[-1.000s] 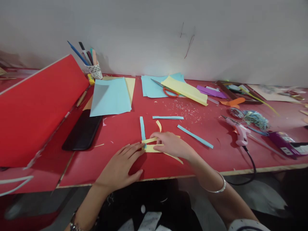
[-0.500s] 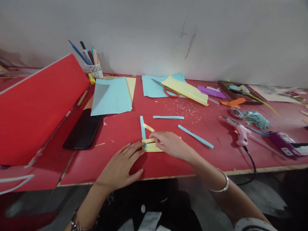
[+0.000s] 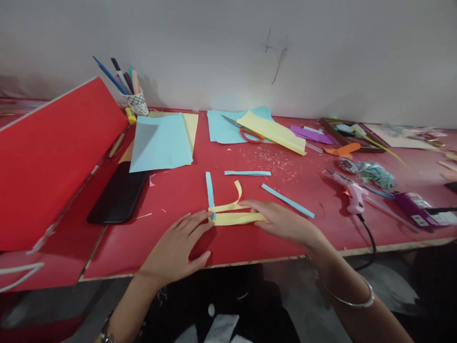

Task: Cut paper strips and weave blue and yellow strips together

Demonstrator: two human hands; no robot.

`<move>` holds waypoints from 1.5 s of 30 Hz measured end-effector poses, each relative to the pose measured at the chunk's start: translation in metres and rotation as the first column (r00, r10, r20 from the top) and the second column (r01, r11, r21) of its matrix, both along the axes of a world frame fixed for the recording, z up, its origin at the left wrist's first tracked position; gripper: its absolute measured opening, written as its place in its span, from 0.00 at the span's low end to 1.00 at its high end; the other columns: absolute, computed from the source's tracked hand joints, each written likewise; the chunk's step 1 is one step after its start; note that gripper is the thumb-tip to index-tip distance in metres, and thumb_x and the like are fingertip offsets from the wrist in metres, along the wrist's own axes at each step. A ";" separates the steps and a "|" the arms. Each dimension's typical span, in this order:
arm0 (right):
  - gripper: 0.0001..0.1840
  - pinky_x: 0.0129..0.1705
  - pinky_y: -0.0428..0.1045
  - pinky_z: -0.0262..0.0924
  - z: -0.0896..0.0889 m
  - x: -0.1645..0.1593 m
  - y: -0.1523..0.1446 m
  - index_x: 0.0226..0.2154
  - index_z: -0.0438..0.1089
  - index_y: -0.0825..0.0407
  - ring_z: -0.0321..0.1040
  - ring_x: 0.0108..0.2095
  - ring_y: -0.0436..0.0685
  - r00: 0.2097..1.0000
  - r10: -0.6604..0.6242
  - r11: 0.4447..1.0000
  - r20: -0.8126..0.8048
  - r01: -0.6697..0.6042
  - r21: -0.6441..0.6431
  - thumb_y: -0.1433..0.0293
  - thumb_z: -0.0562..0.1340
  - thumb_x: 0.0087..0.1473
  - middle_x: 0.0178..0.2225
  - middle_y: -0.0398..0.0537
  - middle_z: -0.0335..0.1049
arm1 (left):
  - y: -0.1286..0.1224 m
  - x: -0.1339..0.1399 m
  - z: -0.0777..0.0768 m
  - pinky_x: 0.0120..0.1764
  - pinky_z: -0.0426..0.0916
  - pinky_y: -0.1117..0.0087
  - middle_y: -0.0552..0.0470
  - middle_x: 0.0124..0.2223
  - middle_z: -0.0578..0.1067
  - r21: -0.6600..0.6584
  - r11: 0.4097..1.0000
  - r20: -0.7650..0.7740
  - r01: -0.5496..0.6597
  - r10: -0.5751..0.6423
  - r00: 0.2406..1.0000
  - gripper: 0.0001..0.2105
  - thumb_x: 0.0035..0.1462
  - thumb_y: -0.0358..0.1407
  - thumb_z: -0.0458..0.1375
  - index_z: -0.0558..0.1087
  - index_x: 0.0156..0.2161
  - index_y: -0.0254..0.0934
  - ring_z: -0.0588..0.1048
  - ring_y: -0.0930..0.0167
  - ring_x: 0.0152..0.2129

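Observation:
My left hand [image 3: 178, 247] lies flat with its fingers spread, the fingertips resting at the left ends of the yellow paper strips [image 3: 235, 219]. An upright blue paper strip [image 3: 210, 190] meets them there, its lower end crossed by the yellow. My right hand [image 3: 285, 221] is at the strips' right end, thumb and fingers closed about a yellow strip. One thin yellow strip curls upward, its curled end [image 3: 239, 188] raised off the table. Two more blue strips lie farther off: one level strip [image 3: 247, 173] and one slanted strip [image 3: 287, 201].
Blue sheets [image 3: 162, 143] and a black phone [image 3: 119, 195] lie to the left, beside a red board [image 3: 53, 166] and a pen cup [image 3: 137, 102]. Behind are red-handled scissors [image 3: 251, 136] and a folded yellow sheet [image 3: 273, 132]. A pink glue gun [image 3: 353, 193] lies right.
My right hand has moved right along the yellow strips to their far end. The curled yellow end now stands up farther right. The view has shifted slightly; my left hand stays at the strips' left ends.

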State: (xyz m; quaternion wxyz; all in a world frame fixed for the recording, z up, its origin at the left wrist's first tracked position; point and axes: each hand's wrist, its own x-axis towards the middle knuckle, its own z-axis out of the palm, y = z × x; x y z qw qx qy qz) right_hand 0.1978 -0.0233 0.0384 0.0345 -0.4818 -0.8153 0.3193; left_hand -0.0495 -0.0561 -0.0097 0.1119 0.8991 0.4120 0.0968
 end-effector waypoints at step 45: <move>0.06 0.24 0.43 0.46 -0.016 -0.001 -0.001 0.26 0.59 0.53 0.48 0.21 0.46 0.949 -0.206 0.968 -0.240 0.233 0.089 0.77 0.49 0.44 0.20 0.39 0.53 | 0.000 -0.001 -0.002 0.51 0.60 0.59 0.45 0.54 0.64 0.048 0.999 0.024 0.014 -0.015 1.000 0.19 0.50 0.38 0.50 0.64 0.48 0.36 0.64 0.64 0.50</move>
